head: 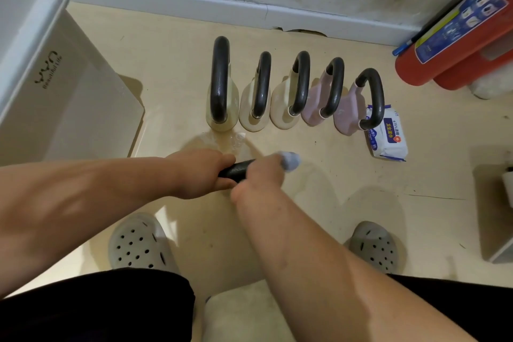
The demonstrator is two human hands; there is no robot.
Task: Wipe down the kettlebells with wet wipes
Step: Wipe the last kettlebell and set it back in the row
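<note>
Kettlebells (294, 91): dark handles, cream and seemingly pink bodies.

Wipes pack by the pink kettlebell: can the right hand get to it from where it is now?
Probably yes. The wipes pack lies on open floor, forward and right of the right hand, nothing between. But that hand already holds a wipe against the handle.

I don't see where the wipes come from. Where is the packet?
The wet wipes packet lies on the floor at the right end of the kettlebell row, touching the last pink kettlebell, below the red extinguisher.
</note>
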